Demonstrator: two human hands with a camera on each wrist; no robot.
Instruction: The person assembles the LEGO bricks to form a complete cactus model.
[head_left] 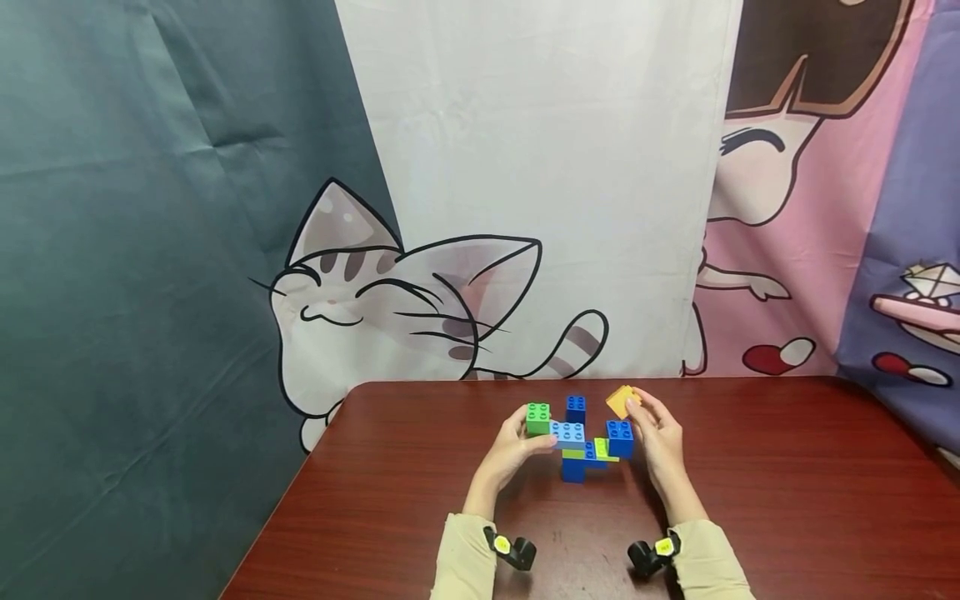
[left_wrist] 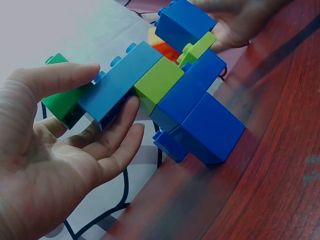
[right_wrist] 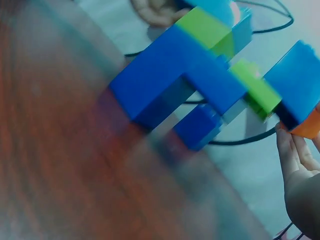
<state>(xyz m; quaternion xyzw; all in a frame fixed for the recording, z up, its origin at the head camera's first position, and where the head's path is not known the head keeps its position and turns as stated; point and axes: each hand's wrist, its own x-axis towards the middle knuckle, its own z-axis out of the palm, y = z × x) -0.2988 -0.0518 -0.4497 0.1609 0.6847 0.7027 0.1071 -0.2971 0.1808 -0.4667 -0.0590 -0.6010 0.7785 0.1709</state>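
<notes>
Block model (head_left: 583, 446) is held up near the middle of the table (head_left: 787, 467), closer to its far edge, lowest blue block touching or just above the wood. Left hand (head_left: 513, 450) is clamped on the green block (head_left: 537, 418) end, thumb on top, fingers underneath. Right hand (head_left: 660, 437) is pinching an orange block (head_left: 621, 401), fingers also against the blue block (head_left: 619, 438). Judgement: studs should be squared up before pressing; the left-side support should be kept firm so the light blue bar (head_left: 567, 432) isn't levered off.
</notes>
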